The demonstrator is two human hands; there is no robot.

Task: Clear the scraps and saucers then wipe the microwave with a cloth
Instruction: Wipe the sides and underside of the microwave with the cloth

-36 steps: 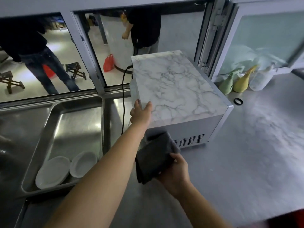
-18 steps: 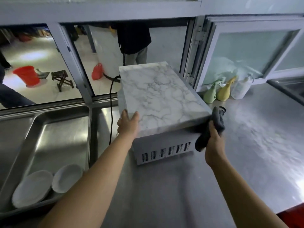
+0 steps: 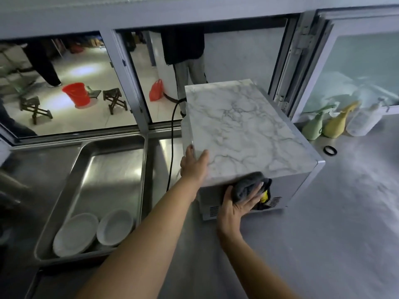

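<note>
With our left hand (image 3: 194, 167) laid flat on the near-left corner of the microwave (image 3: 244, 134) to steady it, our right hand (image 3: 237, 207) presses the dark cloth (image 3: 248, 186) with spread fingers against its vented side panel, best wiped in firm, overlapping strokes.

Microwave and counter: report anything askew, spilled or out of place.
The microwave sits skewed on the steel counter, vented panel facing the person. A small black ring lies loose beside it. No spill shows.
</note>
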